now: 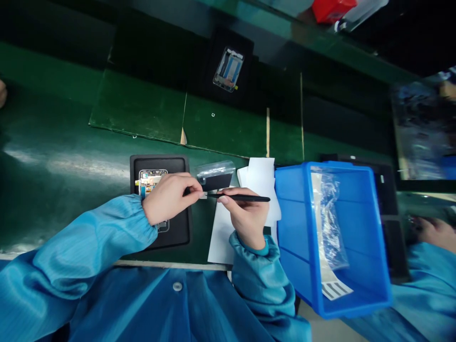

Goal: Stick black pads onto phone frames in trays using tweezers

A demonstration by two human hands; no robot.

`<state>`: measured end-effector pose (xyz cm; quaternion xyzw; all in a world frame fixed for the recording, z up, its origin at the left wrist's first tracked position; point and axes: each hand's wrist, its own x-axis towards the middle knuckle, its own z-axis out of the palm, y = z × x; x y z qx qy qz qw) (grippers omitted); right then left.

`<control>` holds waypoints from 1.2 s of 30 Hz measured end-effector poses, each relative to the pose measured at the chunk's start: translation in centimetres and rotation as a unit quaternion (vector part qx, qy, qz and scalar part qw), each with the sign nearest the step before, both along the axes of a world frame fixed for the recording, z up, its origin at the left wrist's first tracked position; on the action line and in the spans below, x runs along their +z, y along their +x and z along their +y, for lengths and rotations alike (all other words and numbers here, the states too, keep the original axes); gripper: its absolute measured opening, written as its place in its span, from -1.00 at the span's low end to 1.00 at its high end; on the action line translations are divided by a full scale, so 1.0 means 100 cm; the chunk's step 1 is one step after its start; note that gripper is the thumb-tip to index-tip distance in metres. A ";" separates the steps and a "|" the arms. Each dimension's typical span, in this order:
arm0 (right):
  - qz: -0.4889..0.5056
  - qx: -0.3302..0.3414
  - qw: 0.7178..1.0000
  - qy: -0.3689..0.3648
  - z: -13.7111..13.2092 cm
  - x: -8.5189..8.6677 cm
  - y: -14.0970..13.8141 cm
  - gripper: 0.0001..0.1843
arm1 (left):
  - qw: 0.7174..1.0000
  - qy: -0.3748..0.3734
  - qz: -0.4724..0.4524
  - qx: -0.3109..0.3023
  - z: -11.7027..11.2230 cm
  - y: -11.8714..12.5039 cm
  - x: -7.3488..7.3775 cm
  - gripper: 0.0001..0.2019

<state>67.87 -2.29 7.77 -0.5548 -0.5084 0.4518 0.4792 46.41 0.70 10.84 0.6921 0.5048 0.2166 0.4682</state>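
Blue coat (pixel 153 304) is seen nearest. Slim, probably stiff tweezers (pixel 249 197) are gripped in the right hand (pixel 246 213); between tray (pixel 185 223) and paper (pixel 223 240), a small white piece (pixel 204 195), seemingly light, best held by its edge, is pinched by the left hand (pixel 173 192).

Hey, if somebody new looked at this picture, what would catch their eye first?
Probably the bright blue bin on the right, with crinkled clear plastic inside. Next, the two hands near the middle: the right hand holds a slim black tool, its tip by the fingertips of the left hand. Then perhaps the red object at the top right edge, vivid against the dark surroundings.
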 end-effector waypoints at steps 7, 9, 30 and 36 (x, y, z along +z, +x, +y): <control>-0.011 -0.051 0.999 0.001 -0.003 -0.003 -0.005 -0.83 | 0.978 0.169 0.118 0.038 -0.023 -0.036 -0.003 -0.85; -0.016 -0.061 0.998 -0.016 -0.004 -0.005 -0.010 -0.80 | 0.951 0.232 0.205 -0.019 -0.047 -0.052 -0.004 -0.81; -0.078 0.067 0.990 -0.098 -0.003 -0.020 -0.109 -0.87 | 0.922 0.287 0.259 0.038 -0.107 -0.064 -0.035 -0.86; -0.089 0.079 0.989 -0.085 -0.003 -0.017 -0.109 -0.89 | 0.909 0.290 0.274 0.118 -0.107 -0.074 -0.046 -0.82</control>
